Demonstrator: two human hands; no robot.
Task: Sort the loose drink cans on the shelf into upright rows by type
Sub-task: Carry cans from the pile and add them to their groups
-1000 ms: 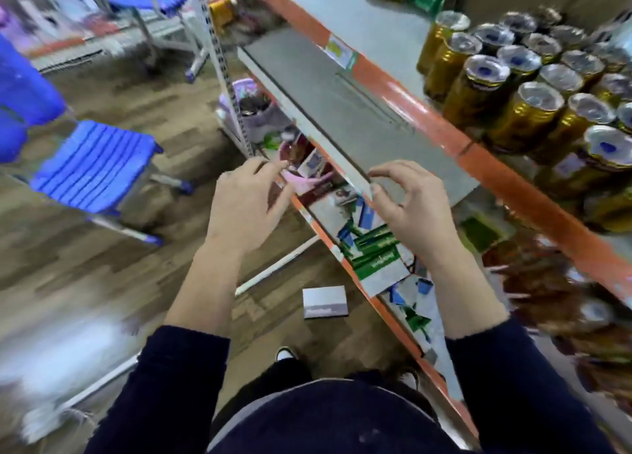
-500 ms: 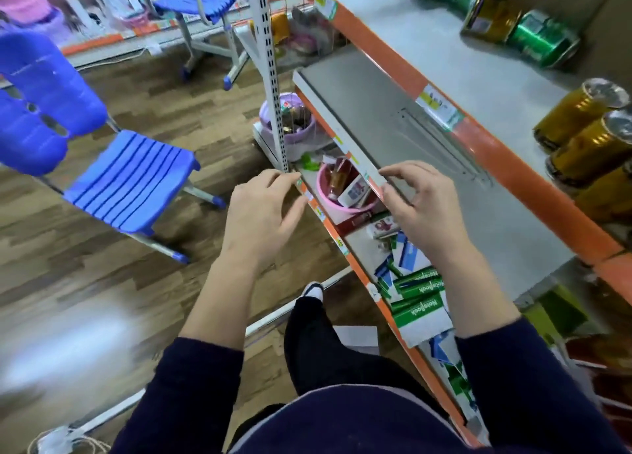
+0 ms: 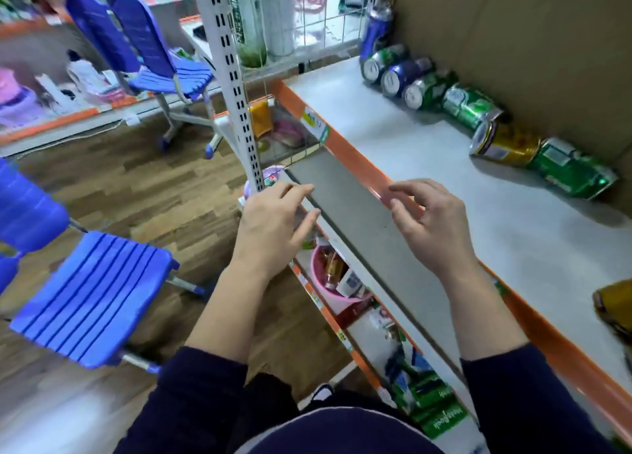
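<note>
Six loose cans lie on their sides on the shelf, in a curved line along the cardboard wall at its back: four green cans, one blue can and one gold can. The blue one is second from the far end, between two green ones, and the gold one lies between the last two green ones, its end touching the nearest of them. One more blue container stands upright in the far corner, but it is too blurred to name it surely. A gold-coloured thing shows at the right edge, cut by the frame. All the cans are well apart from both hands, beyond them toward the wall, and no finger touches any can. The right hand is over the orange rim of the shelf, its fingers spread apart and loosely bent, holding nothing. The left hand is over the near edge of the grey board one level lower, its fingers almost straight and close together, also holding nothing. Lower, a pink basin with small bottles sits under the board. At the left stand a perforated white post and two blue chairs on the wooden floor.
</note>
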